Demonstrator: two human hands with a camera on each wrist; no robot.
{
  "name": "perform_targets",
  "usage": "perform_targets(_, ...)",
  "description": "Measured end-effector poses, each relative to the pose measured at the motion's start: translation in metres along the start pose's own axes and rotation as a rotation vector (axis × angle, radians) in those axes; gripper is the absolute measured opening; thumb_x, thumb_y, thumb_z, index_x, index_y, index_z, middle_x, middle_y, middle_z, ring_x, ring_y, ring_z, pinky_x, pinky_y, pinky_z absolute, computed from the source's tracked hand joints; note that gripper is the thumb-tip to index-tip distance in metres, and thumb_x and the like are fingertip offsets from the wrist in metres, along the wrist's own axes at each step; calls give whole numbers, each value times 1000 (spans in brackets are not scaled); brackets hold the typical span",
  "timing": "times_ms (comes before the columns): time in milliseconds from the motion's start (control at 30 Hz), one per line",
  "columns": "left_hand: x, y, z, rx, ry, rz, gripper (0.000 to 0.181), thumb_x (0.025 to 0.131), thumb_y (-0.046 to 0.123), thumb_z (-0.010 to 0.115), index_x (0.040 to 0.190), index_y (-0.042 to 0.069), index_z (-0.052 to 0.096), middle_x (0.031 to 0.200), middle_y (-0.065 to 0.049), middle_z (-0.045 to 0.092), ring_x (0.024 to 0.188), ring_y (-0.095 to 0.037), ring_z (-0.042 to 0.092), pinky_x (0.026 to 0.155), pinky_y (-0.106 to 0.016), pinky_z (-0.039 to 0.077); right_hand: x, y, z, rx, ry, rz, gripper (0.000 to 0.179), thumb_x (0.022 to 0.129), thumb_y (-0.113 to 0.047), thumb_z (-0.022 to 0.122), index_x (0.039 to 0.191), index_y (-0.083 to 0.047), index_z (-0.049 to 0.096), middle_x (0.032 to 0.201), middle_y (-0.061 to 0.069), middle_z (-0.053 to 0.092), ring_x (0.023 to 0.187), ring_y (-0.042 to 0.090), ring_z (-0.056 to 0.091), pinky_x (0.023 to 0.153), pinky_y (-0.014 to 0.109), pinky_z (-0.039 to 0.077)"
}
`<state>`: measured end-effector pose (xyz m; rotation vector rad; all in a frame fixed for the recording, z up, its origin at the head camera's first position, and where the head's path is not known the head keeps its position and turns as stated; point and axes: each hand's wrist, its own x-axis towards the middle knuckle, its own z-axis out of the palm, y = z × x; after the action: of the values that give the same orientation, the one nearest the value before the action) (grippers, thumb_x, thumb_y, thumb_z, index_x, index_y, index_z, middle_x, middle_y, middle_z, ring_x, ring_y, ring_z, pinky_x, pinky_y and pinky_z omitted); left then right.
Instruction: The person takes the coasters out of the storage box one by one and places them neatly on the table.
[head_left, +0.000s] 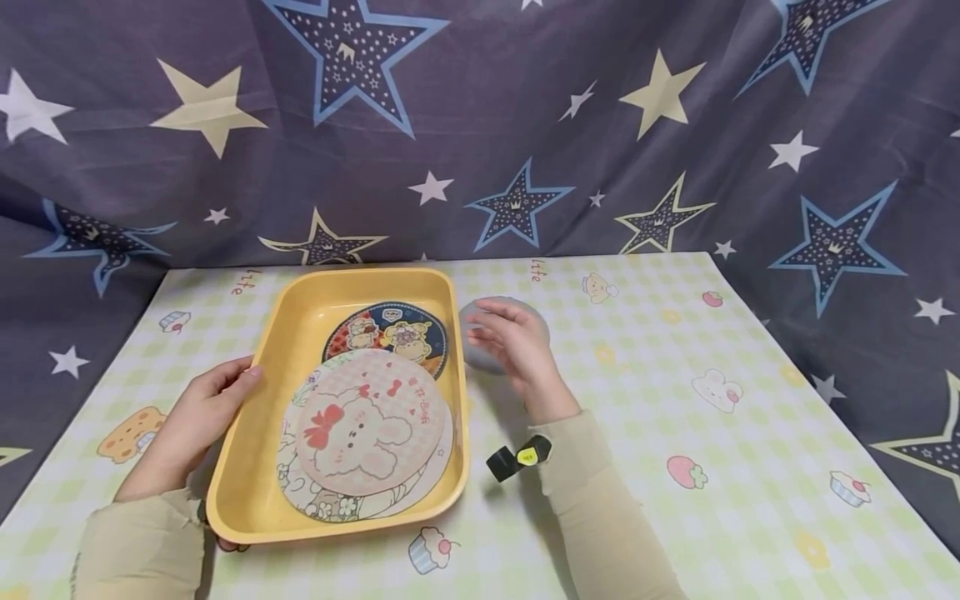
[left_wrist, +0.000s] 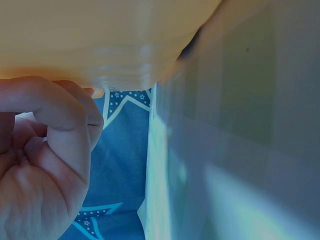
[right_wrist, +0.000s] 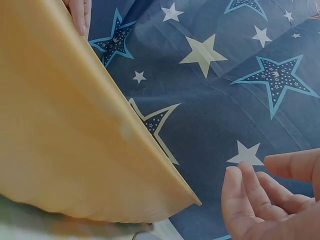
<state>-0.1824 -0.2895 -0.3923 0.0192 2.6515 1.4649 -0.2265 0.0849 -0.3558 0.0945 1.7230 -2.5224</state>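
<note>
A yellow rectangular tray stands left of the middle of the table. My left hand grips its left rim, thumb on top; in the left wrist view curled fingers lie against the tray's outer wall. Inside are round printed discs: a pink bunny one overlaps a white one with line drawings, and a dark blue one with bears lies behind them. Right of the tray, my right hand hovers over a grey round disc, its fingers loosely bent and holding nothing.
A green-and-white checked tablecloth with cartoon prints covers the table. Behind and on both sides hangs a dark curtain with stars. A black strap with a yellow tag sticks out from the right sleeve.
</note>
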Motion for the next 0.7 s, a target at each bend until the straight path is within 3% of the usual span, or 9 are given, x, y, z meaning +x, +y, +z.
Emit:
perform_targets(233, -2, 2, 0, -10, 10, 15, 65, 108, 37, 37, 147, -15, 31, 126, -35, 54, 81, 1, 66, 69, -24, 59, 1, 1, 5, 3, -41, 21, 38, 94, -1, 60, 129, 13, 54, 90, 5, 70, 73, 12, 67, 77, 24, 59)
perform_targets(433, -1, 2, 0, -9, 13, 15, 65, 108, 37, 37, 147, -15, 31, 124, -35, 55, 80, 0, 66, 68, -24, 60, 0, -3, 11, -1, -70, 15, 37, 94, 0, 59, 129, 13, 55, 93, 10, 70, 73, 13, 68, 76, 24, 60)
perform_targets(700, -1, 2, 0, -3, 14, 18, 64, 108, 36, 38, 146, -15, 32, 123, -34, 55, 80, 1, 65, 68, -24, 60, 2, -9, 21, -52, -106, 7, 36, 95, -1, 59, 128, 11, 57, 87, 4, 68, 74, 13, 68, 75, 23, 59)
